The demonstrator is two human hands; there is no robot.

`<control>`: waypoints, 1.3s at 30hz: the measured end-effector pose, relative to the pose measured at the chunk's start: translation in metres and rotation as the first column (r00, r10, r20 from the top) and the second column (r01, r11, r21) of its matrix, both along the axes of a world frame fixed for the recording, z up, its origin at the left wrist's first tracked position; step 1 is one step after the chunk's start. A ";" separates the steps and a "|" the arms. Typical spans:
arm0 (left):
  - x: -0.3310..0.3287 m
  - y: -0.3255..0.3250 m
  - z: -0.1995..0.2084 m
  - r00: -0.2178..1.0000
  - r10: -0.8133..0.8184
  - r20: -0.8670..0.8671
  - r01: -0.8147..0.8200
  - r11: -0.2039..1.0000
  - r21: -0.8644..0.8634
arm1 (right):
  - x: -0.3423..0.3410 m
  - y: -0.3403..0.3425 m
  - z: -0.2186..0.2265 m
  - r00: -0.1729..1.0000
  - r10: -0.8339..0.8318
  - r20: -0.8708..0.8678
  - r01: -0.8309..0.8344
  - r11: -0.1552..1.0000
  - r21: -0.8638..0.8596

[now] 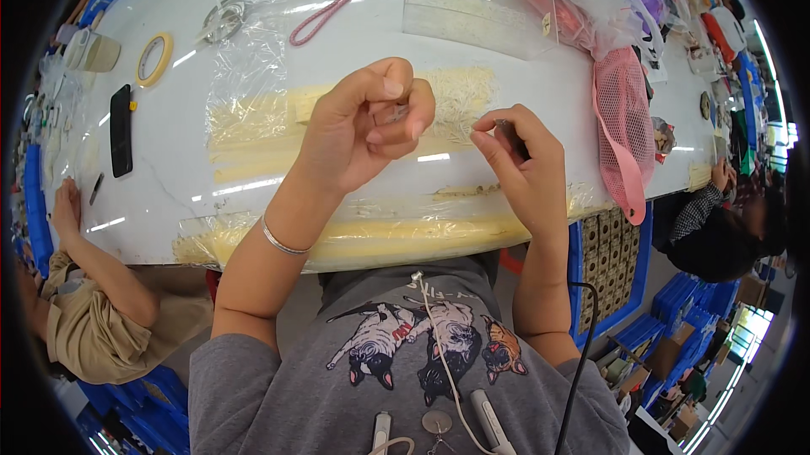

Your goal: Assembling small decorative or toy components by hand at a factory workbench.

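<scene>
My left hand [364,122] is raised over the table with its fingers curled inward. A small shiny bit shows between them, too small to name. Lower and to the right, my right hand [525,160] has its thumb and forefinger brought together in a pinch. Something thin and dark lies against its fingers, mostly hidden by the hand. Behind and between the hands, a loose pile of thin whitish pieces [460,101] lies on yellow tape stuck to the white table [337,42].
Clear plastic boxes [481,12] stand at the back. A pink mesh bag [623,118] hangs over the right edge. Leftward lie a tape roll [153,60], a black phone [121,130] and a pink braided strap [329,16]. A co-worker's arm [105,265] rests at left; another person sits right.
</scene>
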State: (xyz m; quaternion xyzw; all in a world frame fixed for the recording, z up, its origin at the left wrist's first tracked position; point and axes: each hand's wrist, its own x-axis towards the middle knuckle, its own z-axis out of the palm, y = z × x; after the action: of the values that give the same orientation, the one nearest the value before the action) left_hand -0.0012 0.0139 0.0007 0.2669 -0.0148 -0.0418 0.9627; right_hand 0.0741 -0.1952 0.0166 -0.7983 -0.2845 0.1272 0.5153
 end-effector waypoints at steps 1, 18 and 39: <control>0.001 0.005 -0.002 1.000 0.028 -0.003 -0.029 0.996 -0.082 | 0.000 0.001 -0.005 0.996 0.045 0.077 -0.040 0.997 -0.060; 0.000 0.022 0.009 0.964 0.263 -0.047 -0.260 0.963 0.074 | 0.001 0.038 -0.028 0.856 0.268 0.442 -0.130 0.940 -0.317; 0.001 0.014 0.015 0.913 0.381 -0.148 -0.265 0.827 0.495 | 0.003 0.039 -0.024 0.872 0.307 0.382 -0.130 0.896 -0.425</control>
State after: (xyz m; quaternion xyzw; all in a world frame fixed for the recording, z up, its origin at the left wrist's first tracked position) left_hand -0.0006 0.0281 0.0154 0.4810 0.1577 0.0884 0.8579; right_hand 0.0767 -0.1560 -0.0078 -0.8534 -0.4528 0.0559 0.2522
